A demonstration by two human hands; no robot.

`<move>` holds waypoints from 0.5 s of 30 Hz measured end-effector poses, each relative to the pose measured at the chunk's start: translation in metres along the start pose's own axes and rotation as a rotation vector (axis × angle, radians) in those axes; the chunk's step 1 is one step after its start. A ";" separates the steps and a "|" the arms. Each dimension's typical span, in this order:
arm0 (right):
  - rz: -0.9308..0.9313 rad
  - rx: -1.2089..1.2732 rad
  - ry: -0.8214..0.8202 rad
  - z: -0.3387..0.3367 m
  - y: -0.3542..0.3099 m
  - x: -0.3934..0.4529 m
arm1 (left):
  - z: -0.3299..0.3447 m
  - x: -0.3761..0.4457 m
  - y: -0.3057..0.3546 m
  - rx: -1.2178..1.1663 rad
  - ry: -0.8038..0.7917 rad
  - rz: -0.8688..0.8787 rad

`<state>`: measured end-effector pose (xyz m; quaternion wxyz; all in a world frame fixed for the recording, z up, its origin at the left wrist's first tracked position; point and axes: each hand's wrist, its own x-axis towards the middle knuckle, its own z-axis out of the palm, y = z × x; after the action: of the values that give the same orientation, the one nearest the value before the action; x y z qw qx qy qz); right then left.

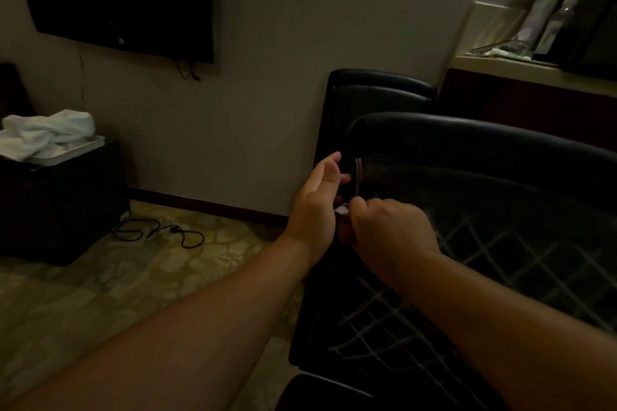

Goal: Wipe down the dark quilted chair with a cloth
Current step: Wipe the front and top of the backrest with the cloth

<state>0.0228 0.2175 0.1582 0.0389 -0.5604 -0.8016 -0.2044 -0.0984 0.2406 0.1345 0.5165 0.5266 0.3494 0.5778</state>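
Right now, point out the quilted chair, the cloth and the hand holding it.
quilted chair [500, 243], head view, on the diamond-stitched back panel.
cloth [343, 209], head view, on the pale bit showing at the fist.
right hand [390, 227], head view, on the back of the hand, gripping the cloth.

Both hands [347, 210] at the quilted chair [500, 243] edge — pale cloth [342, 209] between.

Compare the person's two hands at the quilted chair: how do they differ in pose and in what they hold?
The left hand is open, with relaxed fingers beside the edge of the quilted chair and nothing in it; the right hand is curled into a fist. The right hand grips a small pale cloth, barely visible; the left does not. The left sits higher than the right. Both are at the same corner of the chair's back.
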 end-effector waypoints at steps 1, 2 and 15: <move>0.016 -0.015 0.013 -0.002 0.003 0.005 | 0.000 0.000 -0.001 -0.003 0.007 -0.003; 0.049 -0.031 0.037 -0.005 0.007 0.011 | 0.000 0.000 -0.002 -0.006 0.013 -0.002; 0.018 -0.027 0.045 -0.004 0.008 0.014 | 0.001 0.001 0.001 -0.010 0.053 0.055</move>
<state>0.0246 0.2306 0.1682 0.0511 -0.5634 -0.7926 -0.2274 -0.0972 0.2416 0.1358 0.4936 0.5178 0.3453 0.6074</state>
